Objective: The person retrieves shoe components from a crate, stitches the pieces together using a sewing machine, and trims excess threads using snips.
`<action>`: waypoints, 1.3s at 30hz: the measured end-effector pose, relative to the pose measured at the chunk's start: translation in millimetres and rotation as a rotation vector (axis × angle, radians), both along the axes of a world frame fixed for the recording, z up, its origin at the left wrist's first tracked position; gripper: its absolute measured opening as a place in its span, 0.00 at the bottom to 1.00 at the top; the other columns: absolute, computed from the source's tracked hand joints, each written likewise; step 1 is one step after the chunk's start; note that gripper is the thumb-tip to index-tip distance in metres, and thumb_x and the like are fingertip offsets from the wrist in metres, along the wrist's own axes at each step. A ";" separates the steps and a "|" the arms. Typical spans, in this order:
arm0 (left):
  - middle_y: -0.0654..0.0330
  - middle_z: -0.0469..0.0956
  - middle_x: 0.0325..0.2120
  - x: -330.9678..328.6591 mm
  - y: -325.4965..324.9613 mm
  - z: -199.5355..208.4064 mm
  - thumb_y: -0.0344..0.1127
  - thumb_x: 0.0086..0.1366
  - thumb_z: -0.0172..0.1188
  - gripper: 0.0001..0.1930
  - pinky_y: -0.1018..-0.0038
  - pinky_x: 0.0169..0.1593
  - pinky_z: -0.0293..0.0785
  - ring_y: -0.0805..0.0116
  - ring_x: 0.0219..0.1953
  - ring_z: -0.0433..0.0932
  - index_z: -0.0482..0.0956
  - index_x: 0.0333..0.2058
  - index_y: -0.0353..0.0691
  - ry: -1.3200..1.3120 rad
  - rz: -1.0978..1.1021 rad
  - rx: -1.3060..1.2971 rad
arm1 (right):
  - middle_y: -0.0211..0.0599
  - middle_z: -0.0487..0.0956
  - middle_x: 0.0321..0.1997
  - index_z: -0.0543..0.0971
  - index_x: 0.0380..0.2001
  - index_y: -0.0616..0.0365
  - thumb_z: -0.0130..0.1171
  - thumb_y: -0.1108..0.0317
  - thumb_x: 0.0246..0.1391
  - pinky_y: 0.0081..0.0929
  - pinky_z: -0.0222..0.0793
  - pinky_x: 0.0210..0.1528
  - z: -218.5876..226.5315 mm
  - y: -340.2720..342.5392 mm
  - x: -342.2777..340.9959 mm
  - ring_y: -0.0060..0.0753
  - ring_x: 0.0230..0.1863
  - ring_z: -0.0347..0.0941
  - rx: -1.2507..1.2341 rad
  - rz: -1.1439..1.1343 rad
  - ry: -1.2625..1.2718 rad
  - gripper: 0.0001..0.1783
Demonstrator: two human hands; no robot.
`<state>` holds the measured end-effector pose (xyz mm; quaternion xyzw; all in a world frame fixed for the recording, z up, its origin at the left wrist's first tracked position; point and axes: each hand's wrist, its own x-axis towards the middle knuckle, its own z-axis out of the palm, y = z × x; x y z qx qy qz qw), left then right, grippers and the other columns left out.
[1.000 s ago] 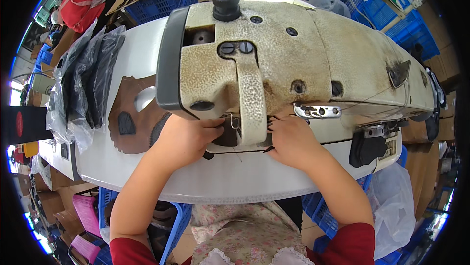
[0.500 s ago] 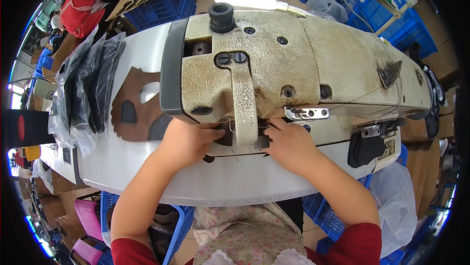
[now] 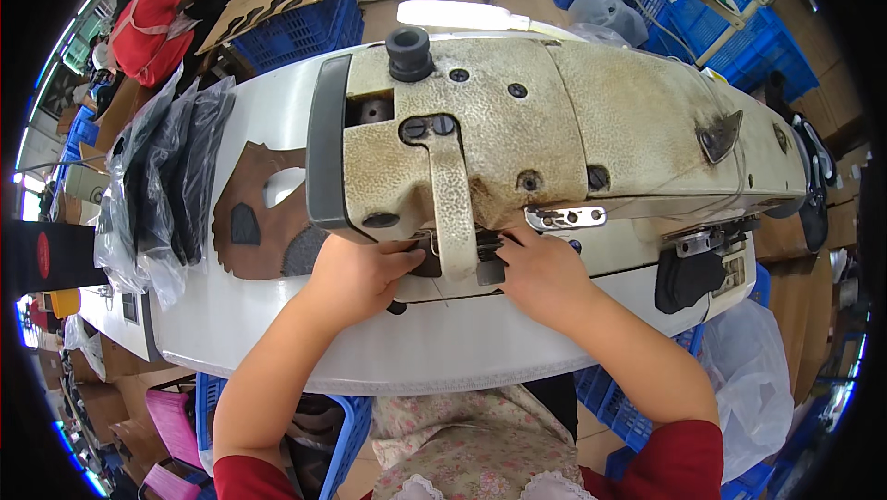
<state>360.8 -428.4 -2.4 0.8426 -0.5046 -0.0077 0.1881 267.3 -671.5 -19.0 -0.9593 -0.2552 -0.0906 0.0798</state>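
A cream sewing machine (image 3: 517,140) with worn, stained casing spans the white table in front of me. Under its head, beside the needle area, part of a small dark brown piece (image 3: 428,262), leather-like, shows. My left hand (image 3: 358,276) pinches this piece at its left side, thumb on top. On the other side of the machine's curved front guard (image 3: 453,213), my right hand (image 3: 543,276) is closed, fingers bent in toward dark material near the presser foot. Its fingertips are partly hidden, and what they grip cannot be made out.
Left of the machine lie a brown cut panel (image 3: 254,255) and black pieces in clear plastic (image 3: 171,167). A black pad (image 3: 691,278) sits at the table's right. Blue crates (image 3: 342,445) stand below, by my lap. A person in red (image 3: 152,33) works at the far left.
The view has shifted slightly, so the machine appears a little lower and further left. Both hands stay close to the needle area; the left thumb reaches a bit further onto the brown piece.
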 end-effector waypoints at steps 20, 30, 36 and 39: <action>0.59 0.81 0.34 18.8 -6.3 3.4 0.19 0.43 0.55 0.17 0.66 0.41 0.75 0.57 0.39 0.78 0.86 0.30 0.45 0.293 0.108 -0.126 | 0.33 0.75 0.42 0.79 0.34 0.53 0.57 0.65 0.44 0.21 0.73 0.28 8.3 -1.5 3.4 0.31 0.43 0.70 -0.135 0.114 -0.133 0.11; 0.53 0.79 0.32 26.1 -5.6 -6.2 0.18 0.43 0.57 0.17 0.64 0.39 0.75 0.51 0.37 0.78 0.79 0.35 0.40 0.183 0.153 -0.158 | 0.30 0.73 0.35 0.78 0.25 0.55 0.57 0.65 0.51 0.19 0.67 0.22 1.1 5.5 8.4 0.29 0.36 0.69 -0.172 0.091 -0.286 0.07; 0.57 0.80 0.34 25.4 -6.4 -3.9 0.18 0.43 0.55 0.18 0.66 0.41 0.75 0.53 0.39 0.78 0.82 0.34 0.43 0.175 0.124 -0.125 | 0.30 0.73 0.37 0.79 0.29 0.55 0.56 0.65 0.47 0.19 0.67 0.24 -2.9 4.8 9.4 0.32 0.41 0.68 -0.197 0.087 -0.260 0.07; 0.61 0.80 0.38 21.2 -6.9 -7.5 0.18 0.44 0.55 0.21 0.67 0.46 0.74 0.57 0.43 0.77 0.85 0.35 0.48 0.253 0.133 -0.099 | 0.30 0.73 0.38 0.79 0.31 0.55 0.56 0.65 0.45 0.19 0.67 0.24 -5.8 5.7 10.0 0.35 0.43 0.67 -0.209 0.098 -0.271 0.10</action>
